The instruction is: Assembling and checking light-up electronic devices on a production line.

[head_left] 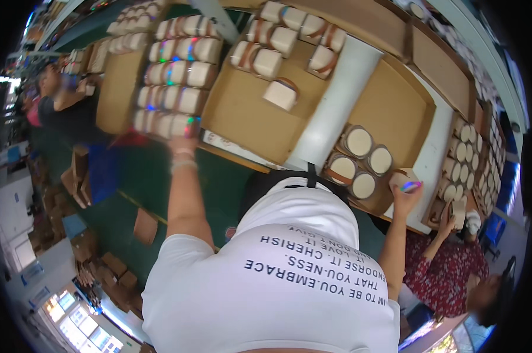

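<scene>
My right hand (405, 196) is closed around a small cream, round-ended item (405, 177) with a brown side, held beside the front right of a shallow brown cardboard tray (389, 88). Several similar items stand in that tray, their round cream faces (359, 142) upward. At the left, my left hand (183, 145) touches the front row of cream items with brown bands (180, 125). Its fingers are blurred and partly hidden there. Between the hands, another cardboard tray (236, 126) holds several such items at its far side and a single cream item (279, 95) nearer its middle.
A white strip of tabletop (336, 97) separates the two trays. More filled trays line both sides. A co-worker in a patterned red top (439, 265) handles a cream item at the right; another person in dark clothing (72, 117) works at far left. Cardboard boxes (110, 282) lie on the green floor.
</scene>
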`<action>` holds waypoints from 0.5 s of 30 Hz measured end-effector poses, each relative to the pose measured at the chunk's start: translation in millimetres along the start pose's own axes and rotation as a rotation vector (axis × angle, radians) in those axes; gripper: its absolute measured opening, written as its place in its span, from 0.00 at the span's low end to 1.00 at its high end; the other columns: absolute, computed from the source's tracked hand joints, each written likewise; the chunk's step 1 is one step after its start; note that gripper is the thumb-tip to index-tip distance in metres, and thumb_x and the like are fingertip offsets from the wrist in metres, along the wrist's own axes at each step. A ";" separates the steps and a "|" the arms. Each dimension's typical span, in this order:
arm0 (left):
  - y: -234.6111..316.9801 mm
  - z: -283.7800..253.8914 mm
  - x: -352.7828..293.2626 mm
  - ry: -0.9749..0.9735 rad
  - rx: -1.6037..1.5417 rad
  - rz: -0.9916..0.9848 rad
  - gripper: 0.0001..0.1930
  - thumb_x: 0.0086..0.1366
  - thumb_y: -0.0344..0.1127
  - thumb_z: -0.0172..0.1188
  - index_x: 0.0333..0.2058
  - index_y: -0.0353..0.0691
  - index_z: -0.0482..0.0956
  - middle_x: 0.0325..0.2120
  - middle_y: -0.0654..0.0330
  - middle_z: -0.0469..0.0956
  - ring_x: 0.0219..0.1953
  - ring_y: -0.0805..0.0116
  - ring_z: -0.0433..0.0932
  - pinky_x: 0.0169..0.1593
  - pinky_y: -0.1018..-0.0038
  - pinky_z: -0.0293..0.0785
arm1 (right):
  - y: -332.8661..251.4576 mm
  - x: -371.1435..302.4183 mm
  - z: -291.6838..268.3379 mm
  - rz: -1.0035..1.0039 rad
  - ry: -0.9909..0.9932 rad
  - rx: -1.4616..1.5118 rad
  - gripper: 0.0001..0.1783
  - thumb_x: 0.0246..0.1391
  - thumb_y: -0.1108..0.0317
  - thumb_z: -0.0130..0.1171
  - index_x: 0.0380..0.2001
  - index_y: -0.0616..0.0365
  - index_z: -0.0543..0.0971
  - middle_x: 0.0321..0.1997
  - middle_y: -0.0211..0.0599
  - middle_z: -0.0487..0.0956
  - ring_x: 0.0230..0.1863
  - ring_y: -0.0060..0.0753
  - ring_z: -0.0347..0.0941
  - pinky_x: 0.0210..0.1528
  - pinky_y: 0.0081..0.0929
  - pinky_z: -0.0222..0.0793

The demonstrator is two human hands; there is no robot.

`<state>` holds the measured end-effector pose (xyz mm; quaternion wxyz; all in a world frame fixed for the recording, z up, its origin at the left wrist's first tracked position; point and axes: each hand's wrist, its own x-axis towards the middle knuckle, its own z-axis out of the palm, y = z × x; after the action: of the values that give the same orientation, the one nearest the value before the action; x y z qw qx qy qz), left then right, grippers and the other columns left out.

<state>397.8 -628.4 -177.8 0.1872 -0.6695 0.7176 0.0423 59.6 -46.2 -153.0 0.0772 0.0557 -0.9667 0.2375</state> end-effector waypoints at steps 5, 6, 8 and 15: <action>-17.2 50.5 28.8 0.072 -0.105 -0.036 0.42 0.42 0.41 0.68 0.52 0.22 0.58 0.53 0.35 0.57 0.50 0.43 0.67 0.53 0.64 0.69 | -36.4 -27.6 -15.5 -0.181 -0.154 -0.185 0.42 0.30 0.71 0.66 0.54 0.65 0.62 0.55 0.55 0.63 0.59 0.55 0.57 0.60 0.39 0.55; -17.6 61.0 27.7 0.215 -0.190 0.034 0.40 0.45 0.37 0.66 0.54 0.28 0.57 0.54 0.32 0.53 0.51 0.39 0.65 0.53 0.63 0.67 | -36.5 -33.1 -17.4 -0.262 -0.337 -0.233 0.44 0.28 0.73 0.66 0.54 0.63 0.61 0.56 0.54 0.62 0.59 0.54 0.56 0.60 0.39 0.55; -17.2 70.7 26.4 0.364 -0.276 0.104 0.39 0.47 0.34 0.65 0.57 0.35 0.56 0.55 0.30 0.50 0.52 0.36 0.64 0.54 0.61 0.66 | -33.7 -43.0 -20.4 -0.343 -0.519 -0.273 0.45 0.25 0.76 0.65 0.54 0.60 0.60 0.57 0.52 0.61 0.60 0.54 0.56 0.61 0.39 0.55; 1.1 33.9 -14.6 0.386 -0.274 0.147 0.38 0.48 0.32 0.63 0.59 0.51 0.57 0.54 0.31 0.55 0.53 0.34 0.62 0.54 0.59 0.65 | -24.1 -58.0 -22.9 -0.556 -0.718 -0.293 0.48 0.23 0.77 0.67 0.54 0.56 0.60 0.58 0.47 0.60 0.62 0.56 0.52 0.60 0.47 0.55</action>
<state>404.4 -604.0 -204.7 -0.0495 -0.6303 0.7744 0.0242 122.8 -52.6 -132.3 -0.1941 0.3791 -0.9041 0.0350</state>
